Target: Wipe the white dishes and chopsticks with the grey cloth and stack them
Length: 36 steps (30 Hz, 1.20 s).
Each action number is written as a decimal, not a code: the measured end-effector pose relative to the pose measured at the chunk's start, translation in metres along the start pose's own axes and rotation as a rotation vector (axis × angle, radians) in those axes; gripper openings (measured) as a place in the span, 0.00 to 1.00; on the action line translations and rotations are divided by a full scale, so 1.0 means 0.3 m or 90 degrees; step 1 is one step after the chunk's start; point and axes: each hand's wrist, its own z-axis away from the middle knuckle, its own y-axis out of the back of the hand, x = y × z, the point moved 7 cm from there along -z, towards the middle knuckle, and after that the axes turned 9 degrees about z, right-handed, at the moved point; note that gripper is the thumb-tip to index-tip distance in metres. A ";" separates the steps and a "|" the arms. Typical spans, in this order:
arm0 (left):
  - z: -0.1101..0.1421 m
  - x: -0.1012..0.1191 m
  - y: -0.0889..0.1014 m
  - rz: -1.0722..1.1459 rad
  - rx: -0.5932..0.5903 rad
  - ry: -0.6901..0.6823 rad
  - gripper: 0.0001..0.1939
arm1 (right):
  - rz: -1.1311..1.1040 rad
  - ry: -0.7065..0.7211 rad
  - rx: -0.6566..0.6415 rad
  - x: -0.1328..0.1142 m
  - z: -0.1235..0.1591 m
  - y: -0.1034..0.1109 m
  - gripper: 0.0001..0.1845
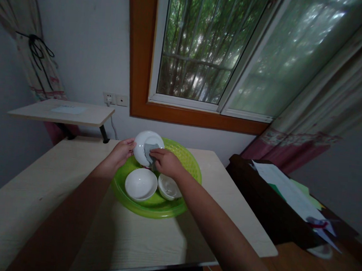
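Note:
My left hand [125, 151] grips the left rim of a white plate [141, 145], which is tilted up over the far side of a green plastic basket [150, 212]. A grey cloth [150, 150] lies against the plate's inner face, pinched under the fingers of my right hand [166, 161]. Below the plate, a white bowl [141, 184] sits upright in the basket. Beside it on the right is a second white bowl [168, 187], partly covered by my right hand and wrist.
The basket stands on a pale wooden table [220, 188]. A small raised shelf [66, 114] with a paper on it is at the back left, near wall sockets [115, 100]. Behind is a window [206, 50]. Dark furniture with papers [289, 190] stands to the right.

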 end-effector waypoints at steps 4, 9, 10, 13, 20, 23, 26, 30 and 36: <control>0.003 -0.005 -0.014 0.014 -0.037 0.015 0.18 | -0.031 0.086 0.040 -0.031 -0.004 0.010 0.31; 0.017 -0.003 -0.038 0.006 -0.073 0.019 0.21 | -0.023 0.062 0.101 -0.004 -0.007 0.012 0.39; 0.019 -0.002 -0.039 0.000 -0.071 0.017 0.21 | -0.016 0.037 0.110 0.011 -0.007 0.009 0.40; 0.022 0.002 -0.041 -0.026 -0.070 0.011 0.21 | -0.006 -0.043 0.136 0.059 -0.008 0.000 0.40; 0.036 0.010 -0.063 -0.097 -0.078 0.017 0.22 | -0.039 -0.125 0.197 0.097 -0.011 0.031 0.32; 0.047 0.011 -0.080 -0.097 -0.091 0.016 0.22 | -0.042 -0.082 0.218 0.070 -0.011 0.064 0.30; 0.051 0.008 -0.095 -0.098 -0.115 0.012 0.22 | -0.020 -0.006 0.213 0.020 -0.010 0.094 0.29; 0.050 0.012 -0.113 -0.109 -0.155 -0.022 0.19 | 0.033 0.087 0.193 -0.051 -0.010 0.117 0.27; 0.044 0.010 -0.103 -0.153 -0.168 -0.037 0.21 | 0.055 -0.106 0.248 0.034 -0.017 0.134 0.26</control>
